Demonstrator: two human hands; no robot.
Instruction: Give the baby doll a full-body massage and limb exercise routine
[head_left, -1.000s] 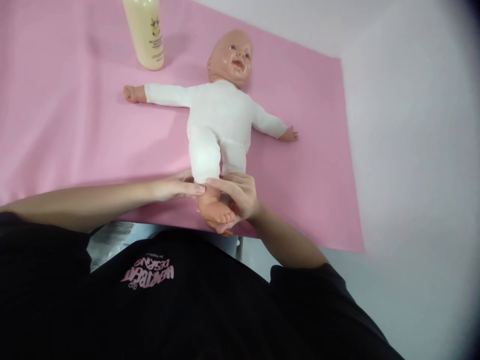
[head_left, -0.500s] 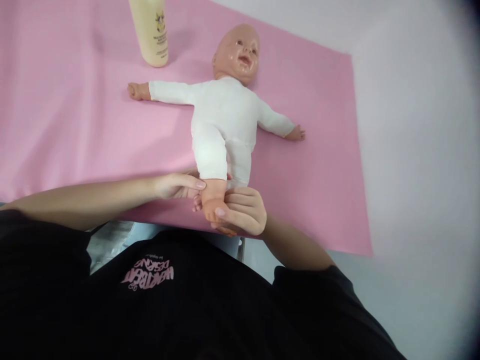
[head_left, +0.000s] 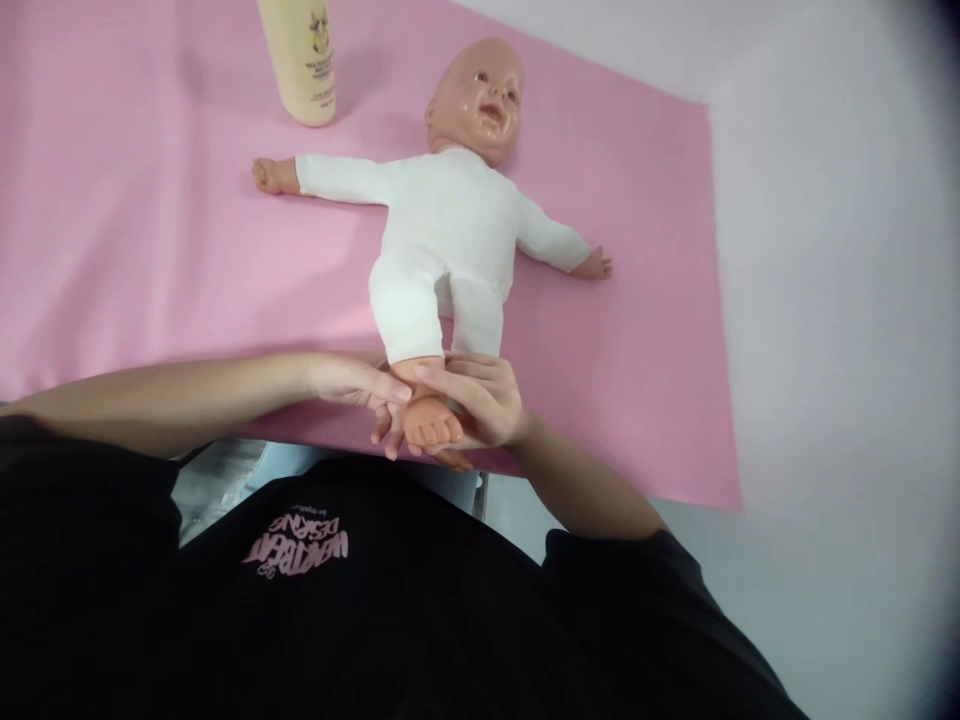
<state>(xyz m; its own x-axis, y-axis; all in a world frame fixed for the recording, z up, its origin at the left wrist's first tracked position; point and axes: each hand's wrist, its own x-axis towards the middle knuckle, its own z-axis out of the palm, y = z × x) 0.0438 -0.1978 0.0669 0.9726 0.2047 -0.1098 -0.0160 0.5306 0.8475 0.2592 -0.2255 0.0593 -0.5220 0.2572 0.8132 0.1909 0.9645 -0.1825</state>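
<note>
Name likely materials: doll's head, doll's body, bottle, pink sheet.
Doll's head: glossy, likely vinyl; bright highlights.
Doll's body: matte, probably stuffed cloth; creases softly.
Bottle: smooth, likely plastic; opaque, printed.
Pink sheet: perhaps vinyl; soft folds, faint sheen.

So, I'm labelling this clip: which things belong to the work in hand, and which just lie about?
In the work:
doll, one leg held by left hand and right hand
pink cover, under the doll

Seemingly just there:
yellow bottle, standing untouched
</note>
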